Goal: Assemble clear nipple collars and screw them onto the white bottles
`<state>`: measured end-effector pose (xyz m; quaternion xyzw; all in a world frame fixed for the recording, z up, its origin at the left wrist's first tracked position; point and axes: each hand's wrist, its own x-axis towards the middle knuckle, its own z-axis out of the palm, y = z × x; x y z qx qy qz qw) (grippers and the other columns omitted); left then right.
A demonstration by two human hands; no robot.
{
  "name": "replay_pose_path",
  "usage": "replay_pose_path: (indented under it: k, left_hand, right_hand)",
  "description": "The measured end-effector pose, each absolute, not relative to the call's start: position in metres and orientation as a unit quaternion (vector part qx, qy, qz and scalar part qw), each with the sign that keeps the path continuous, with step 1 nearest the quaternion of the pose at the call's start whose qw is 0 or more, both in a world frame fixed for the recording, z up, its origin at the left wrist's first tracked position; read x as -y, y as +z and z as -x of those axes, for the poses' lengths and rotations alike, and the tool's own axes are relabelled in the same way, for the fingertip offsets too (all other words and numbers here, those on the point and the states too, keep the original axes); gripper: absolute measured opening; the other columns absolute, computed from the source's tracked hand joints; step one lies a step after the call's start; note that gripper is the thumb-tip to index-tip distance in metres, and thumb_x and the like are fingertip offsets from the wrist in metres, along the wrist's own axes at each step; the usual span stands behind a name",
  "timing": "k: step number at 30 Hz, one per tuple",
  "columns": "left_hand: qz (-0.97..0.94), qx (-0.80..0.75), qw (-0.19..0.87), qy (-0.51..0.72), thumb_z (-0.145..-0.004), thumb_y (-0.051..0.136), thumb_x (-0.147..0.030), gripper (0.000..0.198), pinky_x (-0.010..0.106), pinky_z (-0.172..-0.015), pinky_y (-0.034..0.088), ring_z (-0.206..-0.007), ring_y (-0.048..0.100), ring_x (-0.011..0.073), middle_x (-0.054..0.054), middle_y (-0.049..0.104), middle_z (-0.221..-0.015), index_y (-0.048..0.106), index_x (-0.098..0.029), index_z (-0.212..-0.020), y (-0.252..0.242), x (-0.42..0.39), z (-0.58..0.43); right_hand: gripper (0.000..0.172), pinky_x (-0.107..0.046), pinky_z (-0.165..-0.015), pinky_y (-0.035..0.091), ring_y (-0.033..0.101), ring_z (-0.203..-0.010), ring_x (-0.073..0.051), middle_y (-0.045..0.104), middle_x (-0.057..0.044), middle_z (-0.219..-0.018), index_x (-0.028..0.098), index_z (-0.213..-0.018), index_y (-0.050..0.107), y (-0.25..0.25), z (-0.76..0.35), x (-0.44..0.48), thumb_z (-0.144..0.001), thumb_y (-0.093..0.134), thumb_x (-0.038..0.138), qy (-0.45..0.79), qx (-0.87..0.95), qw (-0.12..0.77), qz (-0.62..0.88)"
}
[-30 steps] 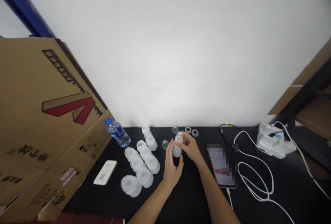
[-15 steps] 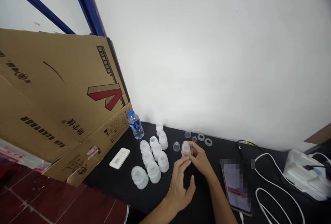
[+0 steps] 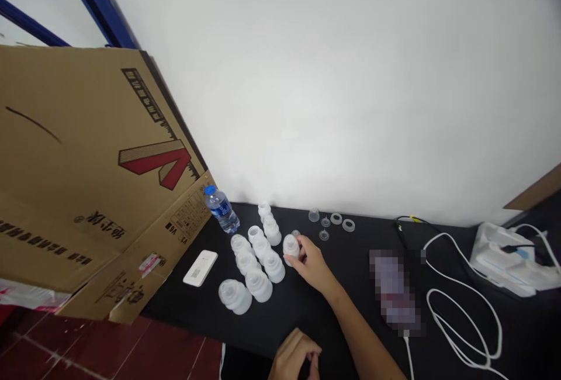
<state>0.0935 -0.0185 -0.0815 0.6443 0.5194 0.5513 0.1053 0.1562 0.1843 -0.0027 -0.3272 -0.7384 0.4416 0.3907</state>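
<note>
Holding, right hand [image 3: 312, 264]: fingers closed around one frosted white plastic bottle [image 3: 290, 246], its thumb side hidden behind the bottle.
Held bottle's place: just right of the bottle group, above a black table [image 3: 333, 310]; whether it touches the tabletop cannot be told.
Left hand [image 3: 294, 358]: at the bottom edge of the head view, well apart from the right hand, fingers curled together; the frame cuts it off, so its grip cannot be told, and nothing shows in it.
Bottle group: nine frosted white bottles [image 3: 261, 247] stand close together on the table, with the nearest one [image 3: 234, 296] tipped on its side.
Small parts: two clear plastic cups [image 3: 314, 214], one partly hidden behind the held bottle; two small clear discs [image 3: 325, 222]; two clear rings [image 3: 336, 218].
Water bottle: one clear plastic water bottle [image 3: 221, 209] with a blue cap and blue label, its writing too small to read, leans against a cardboard sheet [image 3: 87, 193].
Cardboard writing: a red V mark, upside-down Chinese characters, and small print that cannot be read.
Right side: one phone [image 3: 394, 292], blurred out; one white cable [image 3: 464, 304]; one white power strip [image 3: 512, 260].
Left of the bottles: one white power bank [image 3: 200, 268] with a small printed patch.
</note>
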Motion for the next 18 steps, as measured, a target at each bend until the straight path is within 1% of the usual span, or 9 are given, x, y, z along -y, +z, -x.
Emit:
replay_pose_path:
  k: [4, 5, 7, 9, 11, 12, 13, 15, 18]
  left_hand:
    - [-0.646, -0.513, 0.123, 0.551, -0.102, 0.056, -0.02, 0.017, 0.028, -0.059, 0.051, -0.062, 0.062, 0.0191, 0.003, 0.062, -0.07, 0.07, -0.024, -0.094, -0.082, 0.012, -0.087]
    - [-0.645, -0.513, 0.124, 0.552, -0.103, 0.055, -0.02, 0.018, 0.028, -0.059, 0.051, -0.062, 0.062, 0.0191, 0.003, 0.062, -0.07, 0.07, -0.024, -0.093, -0.083, 0.011, -0.087]
    - [-0.644, -0.512, 0.125, 0.554, -0.105, 0.053, -0.022, 0.022, 0.029, -0.06, 0.052, -0.062, 0.062, 0.0192, 0.004, 0.062, -0.07, 0.07, -0.024, -0.092, -0.085, 0.011, -0.089]
    - [-0.639, -0.513, 0.135, 0.557, -0.107, 0.051, -0.024, 0.025, 0.029, -0.061, 0.052, -0.062, 0.061, 0.0194, 0.004, 0.063, -0.07, 0.071, -0.024, -0.091, -0.086, 0.013, -0.091]
    - [-0.628, -0.52, 0.163, 0.556, -0.108, 0.05, -0.028, 0.028, 0.029, -0.06, 0.052, -0.063, 0.063, 0.0196, 0.005, 0.064, -0.072, 0.071, -0.024, -0.091, -0.083, 0.013, -0.093]
    - [-0.623, -0.526, 0.181, 0.551, -0.109, 0.05, -0.031, 0.028, 0.028, -0.058, 0.051, -0.064, 0.064, 0.0196, 0.005, 0.064, -0.073, 0.072, -0.024, -0.092, -0.079, 0.012, -0.094]
    - [-0.619, -0.531, 0.2, 0.542, -0.109, 0.051, -0.033, 0.028, 0.028, -0.056, 0.05, -0.065, 0.065, 0.0197, 0.005, 0.065, -0.076, 0.073, -0.024, -0.094, -0.073, 0.009, -0.093]
    - [-0.622, -0.538, 0.232, 0.519, -0.109, 0.053, -0.036, 0.026, 0.027, -0.054, 0.05, -0.071, 0.068, 0.0203, 0.006, 0.069, -0.084, 0.076, -0.025, -0.105, -0.056, -0.003, -0.092]
    - [-0.65, -0.537, 0.246, 0.478, -0.11, 0.052, -0.032, 0.031, 0.031, -0.071, 0.06, -0.092, 0.074, 0.0236, 0.01, 0.074, -0.11, 0.071, -0.028, -0.135, -0.023, -0.045, -0.088]
  right_hand:
    - [0.055, -0.03, -0.063, 0.057, 0.066, -0.07, -0.018, 0.073, -0.003, -0.097, 0.029, -0.147, 0.063, -0.006, -0.156, -0.183, -0.094, 0.075, 0.034, 0.491, 0.743, 0.356, 0.282]
    - [0.056, -0.029, -0.063, 0.056, 0.066, -0.07, -0.018, 0.074, -0.003, -0.097, 0.029, -0.149, 0.062, -0.006, -0.16, -0.187, -0.094, 0.073, 0.032, 0.493, 0.744, 0.354, 0.278]
    - [0.048, -0.032, -0.067, 0.057, 0.066, -0.07, -0.018, 0.076, -0.005, -0.098, 0.027, -0.145, 0.066, -0.005, -0.174, -0.2, -0.097, 0.066, 0.031, 0.461, 0.736, 0.385, 0.312]
    - [0.037, -0.038, -0.078, 0.058, 0.067, -0.078, -0.022, 0.078, -0.009, -0.106, 0.024, -0.135, 0.072, -0.006, -0.194, -0.218, -0.101, 0.058, 0.03, 0.361, 0.713, 0.45, 0.399]
    - [0.038, -0.048, -0.096, 0.055, 0.067, -0.1, -0.031, 0.077, -0.017, -0.123, 0.019, -0.133, 0.073, -0.011, -0.214, -0.235, -0.103, 0.052, 0.028, 0.215, 0.704, 0.468, 0.489]
    - [0.039, -0.052, -0.102, 0.051, 0.065, -0.109, -0.034, 0.075, -0.019, -0.128, 0.017, -0.134, 0.073, -0.014, -0.223, -0.242, -0.103, 0.049, 0.024, 0.149, 0.697, 0.461, 0.528]
    - [0.041, -0.054, -0.103, 0.049, 0.062, -0.113, -0.036, 0.073, -0.021, -0.134, 0.015, -0.135, 0.072, -0.018, -0.23, -0.247, -0.102, 0.049, 0.021, 0.098, 0.692, 0.444, 0.56]
    - [0.041, -0.053, -0.099, 0.048, 0.059, -0.113, -0.038, 0.068, -0.023, -0.142, 0.016, -0.135, 0.072, -0.026, -0.238, -0.251, -0.099, 0.053, 0.018, 0.032, 0.685, 0.405, 0.605]
    - [0.03, -0.049, -0.09, 0.049, 0.058, -0.11, -0.039, 0.068, -0.023, -0.137, 0.019, -0.12, 0.077, -0.035, -0.238, -0.249, -0.095, 0.061, 0.018, 0.011, 0.683, 0.36, 0.636]
